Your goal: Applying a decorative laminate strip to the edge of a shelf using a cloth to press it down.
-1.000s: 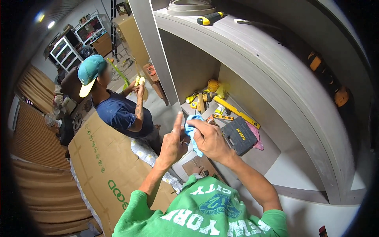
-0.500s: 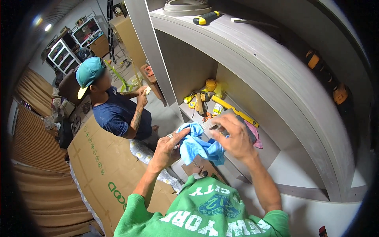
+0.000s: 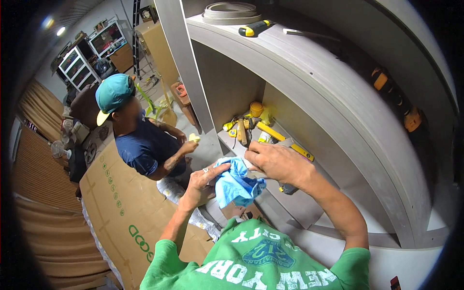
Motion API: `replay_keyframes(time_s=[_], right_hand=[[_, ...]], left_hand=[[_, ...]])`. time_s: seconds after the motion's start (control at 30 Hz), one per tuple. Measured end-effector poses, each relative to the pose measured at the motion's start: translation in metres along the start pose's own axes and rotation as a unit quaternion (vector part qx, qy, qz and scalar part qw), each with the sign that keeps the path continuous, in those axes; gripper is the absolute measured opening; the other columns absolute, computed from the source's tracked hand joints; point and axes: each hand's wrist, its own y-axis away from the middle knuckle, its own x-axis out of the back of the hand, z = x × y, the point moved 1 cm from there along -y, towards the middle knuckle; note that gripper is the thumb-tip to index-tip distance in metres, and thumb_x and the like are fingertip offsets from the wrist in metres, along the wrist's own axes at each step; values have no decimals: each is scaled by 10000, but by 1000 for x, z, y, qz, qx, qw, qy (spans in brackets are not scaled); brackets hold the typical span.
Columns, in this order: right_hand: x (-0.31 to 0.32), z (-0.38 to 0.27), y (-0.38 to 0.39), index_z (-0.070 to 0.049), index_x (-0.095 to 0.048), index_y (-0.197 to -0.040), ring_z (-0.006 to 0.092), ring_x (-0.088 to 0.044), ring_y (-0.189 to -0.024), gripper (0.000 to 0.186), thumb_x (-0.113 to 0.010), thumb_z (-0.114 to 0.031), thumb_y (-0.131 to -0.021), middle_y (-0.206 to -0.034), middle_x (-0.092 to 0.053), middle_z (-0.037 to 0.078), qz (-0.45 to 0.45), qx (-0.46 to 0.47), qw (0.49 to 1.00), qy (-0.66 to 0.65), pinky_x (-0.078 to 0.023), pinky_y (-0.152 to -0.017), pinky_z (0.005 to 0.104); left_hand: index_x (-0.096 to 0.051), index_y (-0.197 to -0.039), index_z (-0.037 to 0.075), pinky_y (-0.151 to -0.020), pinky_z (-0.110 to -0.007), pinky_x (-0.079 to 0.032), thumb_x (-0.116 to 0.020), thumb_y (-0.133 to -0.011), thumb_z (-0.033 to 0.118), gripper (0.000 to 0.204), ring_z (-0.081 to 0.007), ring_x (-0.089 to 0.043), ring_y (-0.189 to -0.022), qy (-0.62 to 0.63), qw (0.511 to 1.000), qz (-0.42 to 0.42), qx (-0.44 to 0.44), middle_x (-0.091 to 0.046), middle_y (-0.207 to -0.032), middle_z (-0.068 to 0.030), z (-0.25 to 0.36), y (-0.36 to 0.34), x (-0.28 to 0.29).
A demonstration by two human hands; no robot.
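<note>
My left hand (image 3: 200, 186) grips a crumpled light blue cloth (image 3: 239, 188) in front of my chest, fingers pressed over its left part. My right hand (image 3: 278, 164) is at the cloth's upper right, fingers curled closed; what is between its fingertips is hidden. Behind my hands, the grey cabinet's lower shelf bears a yellow level (image 3: 299, 150), a round yellow container (image 3: 256, 108) and assorted yellow tools. A dark case (image 3: 287, 189) is mostly hidden behind my right arm.
A co-worker (image 3: 137, 145) in a cap holds something pale left of the cabinet, beside a large cardboard sheet (image 3: 106, 188). On the curved upper shelf (image 3: 309, 63) lie coiled edging (image 3: 229, 12), a yellow-black handled tool (image 3: 253, 28) and drills (image 3: 411, 118). A ladder (image 3: 136, 46) stands behind.
The blue cloth, first bunched narrowly, has spread out and moved slightly down. My right arm has shifted right, covering more of the case. The co-worker's hands have lowered.
</note>
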Motion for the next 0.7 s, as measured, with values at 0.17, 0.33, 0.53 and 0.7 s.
replay_keyframes(time_s=[0.17,0.33,0.53,0.7], right_hand=[[-4,15,-1,-12,-589,-1044,316,-619,-959,277,-599,-250,-903,-993,-545,131,-5,-43,994,96,-505,-806,446],[-7,27,4,10,-617,-853,326,-662,-882,139,-524,-92,-867,-952,-578,168,19,-75,992,101,-548,-755,447],[-10,34,8,15,-591,-879,324,-661,-865,170,-575,-153,-864,-936,-568,160,34,-66,988,132,-544,-724,460],[-10,30,11,-42,-563,-966,349,-643,-840,184,-609,-198,-880,-972,-550,133,-36,-117,985,124,-521,-716,475]], left_hand=[[-607,-1255,94,-1046,-419,-428,-782,-716,79,567,-256,-666,-1051,66,997,18,22,-702,-1049,-119,-1,4,6],[-602,-1146,-45,-955,-371,-488,-622,-902,322,442,-284,-603,-1120,372,906,147,139,-581,-1269,-227,-2,21,15],[-536,-1100,53,-784,-306,-532,-486,-915,106,199,-184,-623,-890,445,774,288,348,-616,-977,-87,-20,59,15],[-608,-980,-30,-755,-306,-456,-431,-815,111,280,-168,-555,-789,38,892,337,298,-606,-873,-74,-16,29,15]])
